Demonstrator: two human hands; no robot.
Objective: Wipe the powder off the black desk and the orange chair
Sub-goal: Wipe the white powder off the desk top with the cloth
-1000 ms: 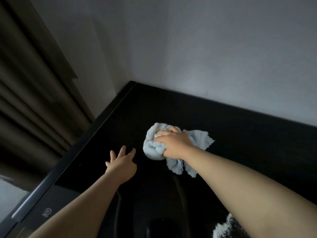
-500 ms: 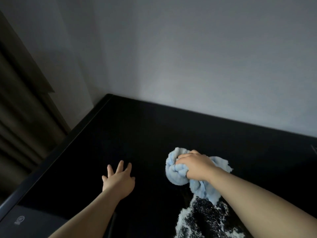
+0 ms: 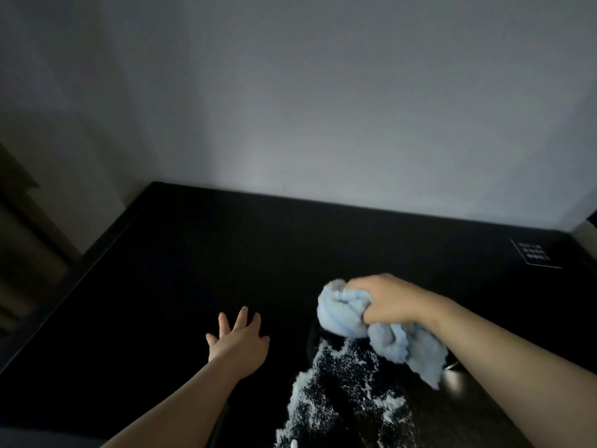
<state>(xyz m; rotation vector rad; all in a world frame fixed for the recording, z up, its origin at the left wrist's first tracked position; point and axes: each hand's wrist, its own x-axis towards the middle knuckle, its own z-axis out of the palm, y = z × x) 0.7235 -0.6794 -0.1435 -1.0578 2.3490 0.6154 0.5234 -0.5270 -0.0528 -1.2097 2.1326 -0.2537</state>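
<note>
Right hand (image 3: 389,300): clenched round a bunched blue cloth (image 3: 347,315), above white powder (image 3: 336,389).
Left hand (image 3: 240,342): fingers spread, seemingly flat on black desk (image 3: 193,260).

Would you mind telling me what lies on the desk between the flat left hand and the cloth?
In the head view, only bare black desk lies between the left hand and the blue cloth; the white powder begins just nearer the camera.

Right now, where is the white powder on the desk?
In the head view the powder lies low on the black desk, right of the flat left hand and just below the blue cloth bunched in the right hand.
</note>
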